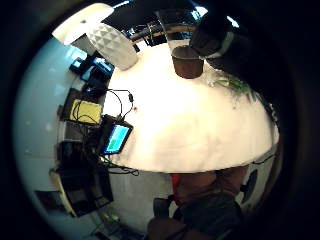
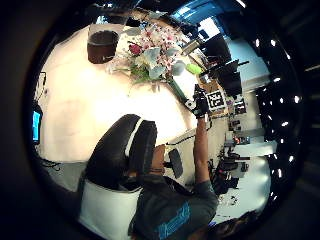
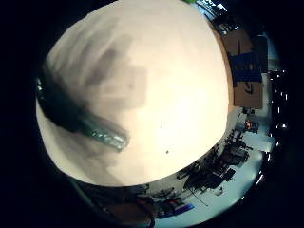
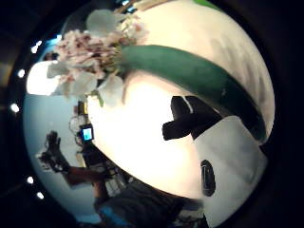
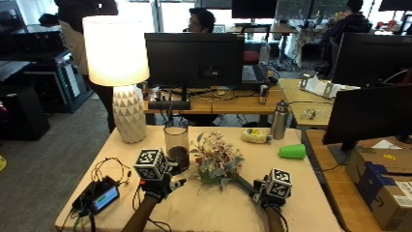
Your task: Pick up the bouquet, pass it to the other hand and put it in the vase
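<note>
The bouquet [image 5: 215, 162] of pink and white flowers with a green wrapped stem lies low across the middle of the table, heads next to the glass vase [image 5: 176, 145]. My right hand [image 5: 265, 195] grips the stem's lower end. In the right thumb side palm view the thumb [image 4: 183, 123] curls over the stem [image 4: 190, 71]. I cannot tell whether the flowers touch the table. My left hand [image 5: 156, 186] hovers left of the bouquet, in front of the vase, fingers relaxed and holding nothing. The vase [image 1: 186, 55] stands upright with a dark filling at its bottom.
A lit lamp [image 5: 122, 72] stands at the table's back left. A small screen device [image 5: 103, 198] with cables lies at the front left. A green cup [image 5: 293, 151], a tape roll [image 5: 256, 136] and a metal bottle [image 5: 278, 120] stand at the back right. Monitors line the desk behind.
</note>
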Tool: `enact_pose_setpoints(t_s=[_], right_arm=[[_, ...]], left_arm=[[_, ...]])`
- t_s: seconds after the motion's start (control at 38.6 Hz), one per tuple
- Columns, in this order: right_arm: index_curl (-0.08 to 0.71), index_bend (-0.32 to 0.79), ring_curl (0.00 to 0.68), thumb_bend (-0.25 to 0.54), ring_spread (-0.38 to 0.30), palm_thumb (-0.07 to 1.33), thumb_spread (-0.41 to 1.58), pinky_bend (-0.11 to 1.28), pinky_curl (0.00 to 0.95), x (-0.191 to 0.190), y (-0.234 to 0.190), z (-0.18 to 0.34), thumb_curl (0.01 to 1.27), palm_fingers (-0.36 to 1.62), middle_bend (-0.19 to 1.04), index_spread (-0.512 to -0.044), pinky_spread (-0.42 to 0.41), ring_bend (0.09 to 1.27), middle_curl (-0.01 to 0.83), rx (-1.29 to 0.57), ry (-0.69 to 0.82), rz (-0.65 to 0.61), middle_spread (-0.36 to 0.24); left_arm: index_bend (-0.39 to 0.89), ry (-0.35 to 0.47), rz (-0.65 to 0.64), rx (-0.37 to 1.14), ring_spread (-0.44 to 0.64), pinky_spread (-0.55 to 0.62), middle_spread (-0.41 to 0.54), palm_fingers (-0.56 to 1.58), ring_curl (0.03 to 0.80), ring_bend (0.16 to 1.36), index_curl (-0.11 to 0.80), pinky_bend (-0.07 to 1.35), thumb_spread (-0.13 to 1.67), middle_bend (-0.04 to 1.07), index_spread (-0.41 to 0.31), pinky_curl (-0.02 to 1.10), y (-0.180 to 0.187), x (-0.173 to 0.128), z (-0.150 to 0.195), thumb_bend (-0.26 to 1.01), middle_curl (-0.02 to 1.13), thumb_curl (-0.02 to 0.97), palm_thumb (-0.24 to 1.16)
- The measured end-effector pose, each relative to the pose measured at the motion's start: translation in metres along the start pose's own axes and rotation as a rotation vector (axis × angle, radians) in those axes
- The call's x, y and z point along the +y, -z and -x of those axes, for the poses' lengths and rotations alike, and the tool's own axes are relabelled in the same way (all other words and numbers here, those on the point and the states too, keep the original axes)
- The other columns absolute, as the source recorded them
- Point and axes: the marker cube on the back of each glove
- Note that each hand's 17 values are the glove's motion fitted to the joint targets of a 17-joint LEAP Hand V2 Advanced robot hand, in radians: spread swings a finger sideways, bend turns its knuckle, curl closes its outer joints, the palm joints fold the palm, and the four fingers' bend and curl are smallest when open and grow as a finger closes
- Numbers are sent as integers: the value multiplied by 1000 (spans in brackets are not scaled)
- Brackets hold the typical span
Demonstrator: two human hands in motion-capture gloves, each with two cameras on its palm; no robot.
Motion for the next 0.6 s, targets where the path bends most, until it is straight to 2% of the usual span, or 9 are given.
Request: enact_pose_setpoints(t_s=[0.18, 0.23, 0.26, 0.31, 0.39, 0.44, 0.49, 0.54, 0.6], right_arm=[[171, 128, 238, -7, 228, 710, 1093, 536, 361, 24, 1, 2, 350, -64, 185, -317, 341, 239, 293, -69, 17, 99, 103], [199, 198, 238, 2, 222, 739, 1097, 513, 354, 22, -5, 2, 361, 27, 194, -312, 336, 232, 297, -105, 24, 97, 91], [240, 311, 239, 10, 213, 756, 1114, 456, 336, 21, -7, 2, 368, 162, 205, -308, 331, 236, 302, -116, 28, 86, 78], [261, 406, 216, 17, 200, 780, 1133, 354, 298, 23, -6, 5, 378, 270, 228, -317, 328, 207, 309, -116, 34, 53, 56], [299, 468, 225, 26, 182, 816, 1150, 276, 284, 22, -5, 9, 391, 366, 236, -316, 326, 212, 319, -83, 37, 5, 31], [328, 508, 239, 39, 157, 856, 1147, 282, 286, 13, -10, 8, 405, 529, 224, -304, 324, 239, 322, -46, 31, -27, 10], [331, 488, 228, 30, 157, 856, 1154, 248, 273, 7, -12, 8, 407, 470, 214, -306, 323, 203, 324, -9, 20, -65, 3], [360, 512, 251, 32, 125, 879, 1138, 270, 292, 7, -11, 10, 419, 599, 198, -292, 318, 233, 326, 39, -3, -114, -10], [347, 431, 280, 39, 59, 921, 1102, 316, 304, 9, -6, 11, 439, 864, 264, -282, 283, 316, 353, 100, -35, -169, -41]], left_arm=[[126, 11, 32, -28, 206, 356, 50, 442, 300, 558, 263, 375, 1024, 188, -99, 363, -2, 3, -4, -25, 352, 270, 182], [126, 17, 46, -26, 206, 356, 50, 442, 301, 558, 264, 375, 1023, 188, -99, 364, -2, 4, -6, -25, 353, 271, 182], [126, 19, 56, -24, 206, 356, 50, 442, 301, 558, 264, 375, 1023, 187, -99, 364, -1, 5, -8, -25, 354, 271, 182], [131, 19, 73, -20, 206, 356, 50, 443, 301, 557, 267, 373, 1023, 186, -99, 365, -1, 7, -11, -25, 354, 272, 182], [130, 18, 83, -21, 206, 356, 50, 444, 301, 556, 268, 372, 1023, 186, -99, 366, -2, 8, -12, -25, 354, 272, 182], [130, 16, 81, -18, 206, 356, 50, 443, 301, 556, 270, 372, 1023, 186, -99, 367, -3, 7, -12, -25, 355, 272, 182], [129, 16, 77, -15, 206, 356, 50, 443, 301, 556, 270, 371, 1023, 185, -99, 367, -3, 7, -12, -25, 355, 273, 182], [129, 15, 68, -15, 206, 357, 50, 443, 302, 556, 271, 371, 1023, 185, -99, 368, -3, 5, -10, -25, 355, 273, 182], [129, 15, 50, -14, 206, 357, 50, 443, 302, 556, 272, 370, 1023, 185, -99, 369, -4, 1, -7, -25, 355, 273, 182]])
